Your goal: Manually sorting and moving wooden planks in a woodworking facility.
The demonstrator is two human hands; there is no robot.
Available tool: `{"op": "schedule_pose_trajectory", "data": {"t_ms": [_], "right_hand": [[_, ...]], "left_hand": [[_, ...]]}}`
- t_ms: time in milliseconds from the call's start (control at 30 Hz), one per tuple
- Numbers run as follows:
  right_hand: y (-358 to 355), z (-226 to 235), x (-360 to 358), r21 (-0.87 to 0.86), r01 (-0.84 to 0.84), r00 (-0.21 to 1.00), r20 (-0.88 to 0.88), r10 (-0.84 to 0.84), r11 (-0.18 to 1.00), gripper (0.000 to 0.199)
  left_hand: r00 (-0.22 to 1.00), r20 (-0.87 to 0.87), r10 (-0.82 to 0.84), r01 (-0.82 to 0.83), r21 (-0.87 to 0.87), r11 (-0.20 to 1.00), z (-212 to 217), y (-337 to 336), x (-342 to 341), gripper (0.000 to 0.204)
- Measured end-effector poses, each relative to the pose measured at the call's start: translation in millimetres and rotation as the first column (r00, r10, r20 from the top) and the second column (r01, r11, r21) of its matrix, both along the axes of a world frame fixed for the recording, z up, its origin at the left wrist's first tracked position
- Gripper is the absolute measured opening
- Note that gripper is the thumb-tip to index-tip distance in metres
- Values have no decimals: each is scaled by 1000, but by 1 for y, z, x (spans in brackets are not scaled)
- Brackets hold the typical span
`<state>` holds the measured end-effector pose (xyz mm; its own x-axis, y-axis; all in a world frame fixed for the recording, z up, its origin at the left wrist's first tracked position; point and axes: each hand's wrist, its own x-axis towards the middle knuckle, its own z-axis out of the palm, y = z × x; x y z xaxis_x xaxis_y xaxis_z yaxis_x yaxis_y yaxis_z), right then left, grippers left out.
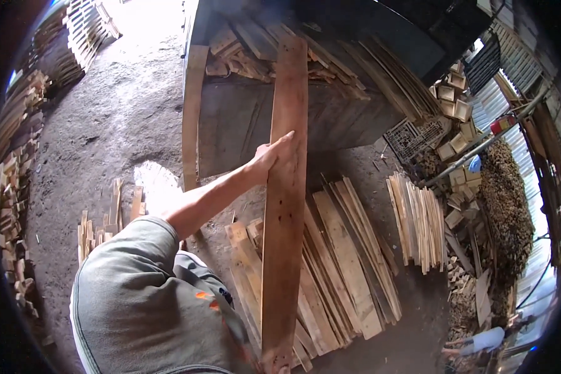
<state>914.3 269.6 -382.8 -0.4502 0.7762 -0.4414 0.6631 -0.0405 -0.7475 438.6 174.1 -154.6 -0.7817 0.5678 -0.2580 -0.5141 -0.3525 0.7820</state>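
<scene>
The left hand [273, 156] pinches a long board [285, 206] before the table's [234, 128] near edge. The right hand [284, 370] (mostly cut off here) I can't judge.

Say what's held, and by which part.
A plank: the left hand grips its left edge, partway along. The right hand barely shows at its near end; grip unclear.

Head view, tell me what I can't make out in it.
Left hand: head view, the wooden plank hides any fingers beneath it.
Right hand: head view, mostly cut off by the lower edge.
Stacked boards: head view, partly covered by the plank.
Far ground: head view, washed out by glare.
</scene>
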Motion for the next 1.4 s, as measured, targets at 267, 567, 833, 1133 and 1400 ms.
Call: {"op": "schedule_pose_trajectory", "data": {"t_ms": [267, 567, 833, 1133, 1400], "right_hand": [[-3, 26, 3, -18, -14, 985, 172, 17, 1000, 60], [21, 331, -131, 412, 64, 176, -901, 397, 909, 107], [-7, 328, -166, 413, 188, 396, -862, 316, 891, 109], [-151, 237, -309, 354, -10, 552, -778, 301, 935, 97], [-210, 205, -403, 391, -146, 637, -666, 389, 909, 75]], "left_hand": [[943, -298, 146, -135, 58, 989, -23, -16, 81, 41], [568, -822, -38, 65, -1, 998, -44, -65, 165, 50], [274, -856, -437, 401, -312, 862, -118, -120, 108, 48], [213, -648, -732, 528, -554, 644, -192, -197, -33, 48], [242, -588, -772, 540, -579, 611, -242, -244, -129, 68]]}}
